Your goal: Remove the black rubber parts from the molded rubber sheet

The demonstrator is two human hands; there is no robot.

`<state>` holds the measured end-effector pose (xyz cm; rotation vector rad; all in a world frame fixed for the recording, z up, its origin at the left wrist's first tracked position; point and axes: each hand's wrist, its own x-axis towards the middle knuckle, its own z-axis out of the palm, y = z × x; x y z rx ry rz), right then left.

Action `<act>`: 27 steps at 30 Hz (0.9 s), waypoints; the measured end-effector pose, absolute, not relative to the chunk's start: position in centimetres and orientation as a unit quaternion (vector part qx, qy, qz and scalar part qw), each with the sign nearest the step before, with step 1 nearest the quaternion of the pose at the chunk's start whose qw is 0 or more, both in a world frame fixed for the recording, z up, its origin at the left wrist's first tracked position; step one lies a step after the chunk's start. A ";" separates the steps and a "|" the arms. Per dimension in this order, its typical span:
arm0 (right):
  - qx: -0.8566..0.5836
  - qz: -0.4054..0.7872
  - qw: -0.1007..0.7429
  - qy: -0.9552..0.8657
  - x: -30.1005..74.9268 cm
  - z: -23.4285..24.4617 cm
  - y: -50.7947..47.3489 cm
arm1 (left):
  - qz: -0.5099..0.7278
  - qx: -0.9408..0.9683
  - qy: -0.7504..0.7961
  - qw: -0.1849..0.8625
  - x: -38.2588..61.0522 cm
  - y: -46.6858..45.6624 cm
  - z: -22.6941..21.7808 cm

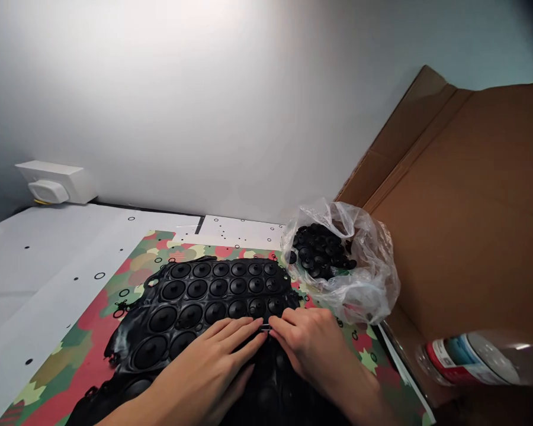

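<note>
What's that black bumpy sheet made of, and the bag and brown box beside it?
The black sheet looks like moulded rubber or soft plastic: glossy highlights, rows of round domes, a limp uneven edge. The bag is thin clear plastic film, crinkled and shiny. The box is brown cardboard, matte, with fold creases.

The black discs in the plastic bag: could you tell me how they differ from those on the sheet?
The bagged discs lie loosely heaped; the sheet discs sit joined in rows. The bagged discs are untouched; the left hand and right hand rest on the sheet discs. Both are black and round.
</note>
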<state>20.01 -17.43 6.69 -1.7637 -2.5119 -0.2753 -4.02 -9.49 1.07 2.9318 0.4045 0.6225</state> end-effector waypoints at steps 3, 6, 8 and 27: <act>-0.555 -0.123 0.040 -0.822 20.3 6.1 -17.6 | 0.180 0.971 0.136 0.080 -4.1 -9.6 1.2; -0.539 -0.152 0.048 -0.827 20.6 5.9 -17.7 | 0.159 0.970 0.146 0.108 -4.2 -9.7 1.4; -0.535 -0.160 0.039 -0.829 20.7 6.0 -17.7 | 0.165 0.966 0.150 0.131 -4.2 -9.7 1.4; -0.500 -0.208 -0.048 -0.839 19.3 7.3 -17.2 | 0.190 0.950 0.155 0.195 -4.0 -10.3 1.1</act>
